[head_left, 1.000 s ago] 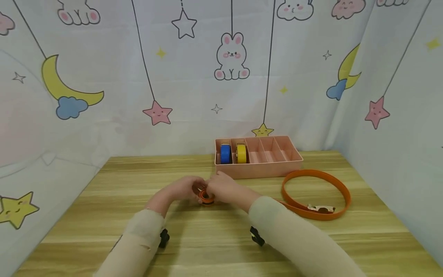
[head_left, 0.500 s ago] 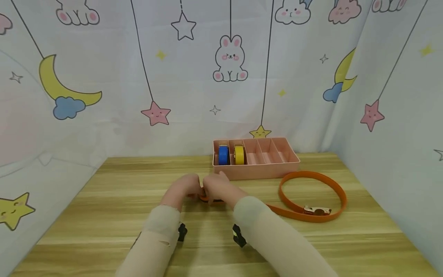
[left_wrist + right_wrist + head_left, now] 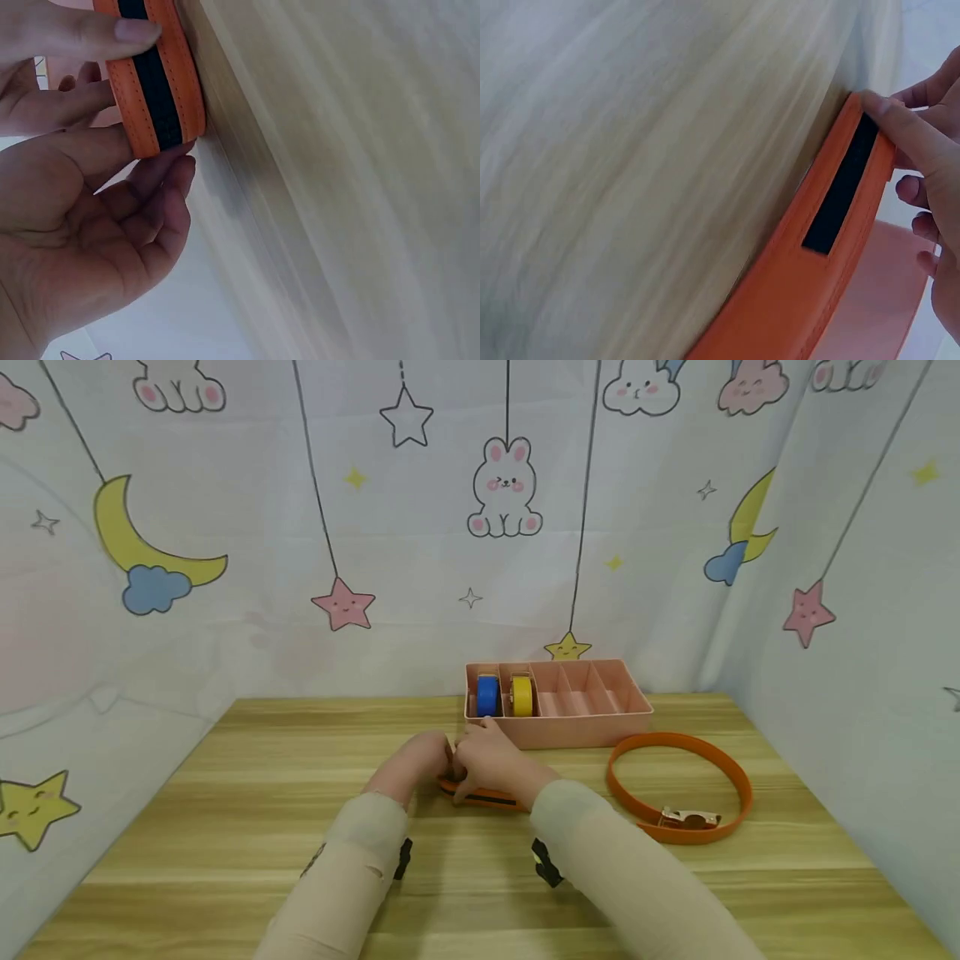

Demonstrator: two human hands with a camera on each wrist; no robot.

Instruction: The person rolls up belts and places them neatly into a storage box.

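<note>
An orange belt [image 3: 487,797] with a black stripe inside its end bends back on itself between the two hands. My right hand [image 3: 491,760] pinches this bend, its thumb [image 3: 900,124] lying across the black stripe in the right wrist view. At the same bend, my left hand [image 3: 420,760] has its fingers curled at the belt's edge; the left wrist view shows the left hand [image 3: 97,232] below the striped band [image 3: 161,97]. Further right, the rest of the belt lies in a wide loop, with a metal buckle [image 3: 690,819] on it. The right forearm hides the stretch between.
Behind the hands stands a pink divided box [image 3: 577,729]. A rolled blue belt [image 3: 487,695] and a rolled yellow belt [image 3: 522,695] occupy its two left compartments. A printed curtain [image 3: 405,543] borders the wooden table [image 3: 225,827] at back and sides.
The small round coil at the belt's end has become a longer, flatter fold. My left hand has shifted right; the right hand moved left, then slightly back right.
</note>
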